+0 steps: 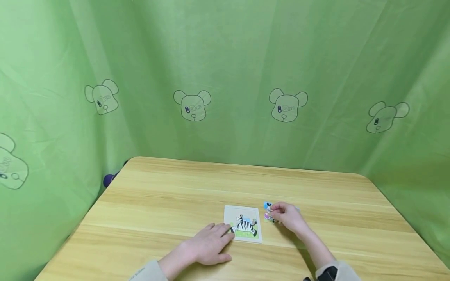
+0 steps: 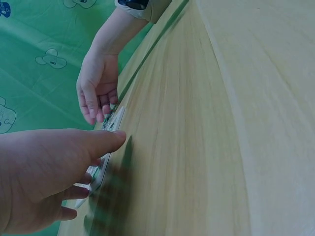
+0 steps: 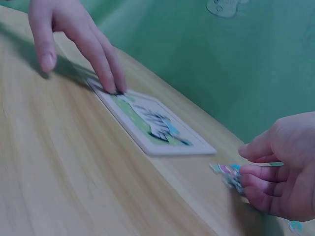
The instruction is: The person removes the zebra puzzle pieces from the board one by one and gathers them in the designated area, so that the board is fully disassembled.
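Note:
A square white-framed jigsaw board (image 1: 242,240) lies on the table with a partly filled zebra picture (image 1: 245,225) on green. My left hand (image 1: 212,244) is spread at its left edge, fingertips touching the zebra's left end in the right wrist view. Just right of the board, my right hand (image 1: 290,218) is over a small group of loose puzzle pieces (image 3: 229,173), blue, pink and green. A gap shows between its thumb (image 3: 256,147) and bent fingers, with no piece visible in it. That hand partly hides the pieces.
The wood-grain table (image 1: 175,187) carries the board and pieces near its middle. Green curtains (image 1: 232,58) printed with bear heads hang behind it and on both sides. Another small puzzle piece (image 3: 295,226) lies below the right hand. Something purple (image 1: 108,180) shows beyond the table's left edge.

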The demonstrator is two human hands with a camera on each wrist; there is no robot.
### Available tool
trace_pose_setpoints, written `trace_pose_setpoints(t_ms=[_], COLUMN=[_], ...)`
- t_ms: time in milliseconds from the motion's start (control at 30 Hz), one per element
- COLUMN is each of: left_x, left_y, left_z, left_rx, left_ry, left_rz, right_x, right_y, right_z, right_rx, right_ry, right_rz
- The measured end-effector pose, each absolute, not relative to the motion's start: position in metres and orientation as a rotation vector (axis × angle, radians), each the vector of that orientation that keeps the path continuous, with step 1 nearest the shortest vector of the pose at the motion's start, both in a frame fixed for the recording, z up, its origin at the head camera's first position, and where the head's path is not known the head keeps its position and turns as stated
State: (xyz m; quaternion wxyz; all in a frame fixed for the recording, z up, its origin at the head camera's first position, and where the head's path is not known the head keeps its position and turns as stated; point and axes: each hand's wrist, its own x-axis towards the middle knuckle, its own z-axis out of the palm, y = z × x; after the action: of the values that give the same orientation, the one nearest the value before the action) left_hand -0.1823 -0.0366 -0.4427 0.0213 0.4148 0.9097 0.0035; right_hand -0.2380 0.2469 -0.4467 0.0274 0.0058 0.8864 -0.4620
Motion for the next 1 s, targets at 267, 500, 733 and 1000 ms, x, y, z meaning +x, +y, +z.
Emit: trace_pose_setpoints(t_ms=[267, 500, 733, 1000], left_x=[-0.181, -0.181, -0.178, -0.178], left_y=[-0.031, -0.022, -0.018, -0.017], left_z=[-0.44, -0.441, -0.443, -0.443], left_rx=[1.351, 1.392, 1.42, 1.406], left_ry=[2.813, 2.788, 2.77, 2.771], left_rz=[-0.019, -0.106, -0.142, -0.155], right_x=[-0.238, -0.24, -0.242, -0.244], right_y=[0.22, 0.197, 0.183, 0.177], right_z=[-0.438, -0.44, -0.449, -0.452], right_rx=[-0.157, -0.337, -0.472, -0.521], right_ry=[2.656, 2.647, 2.693, 2.787], right_rz=[-1.483, -1.422, -1.32, -1.153])
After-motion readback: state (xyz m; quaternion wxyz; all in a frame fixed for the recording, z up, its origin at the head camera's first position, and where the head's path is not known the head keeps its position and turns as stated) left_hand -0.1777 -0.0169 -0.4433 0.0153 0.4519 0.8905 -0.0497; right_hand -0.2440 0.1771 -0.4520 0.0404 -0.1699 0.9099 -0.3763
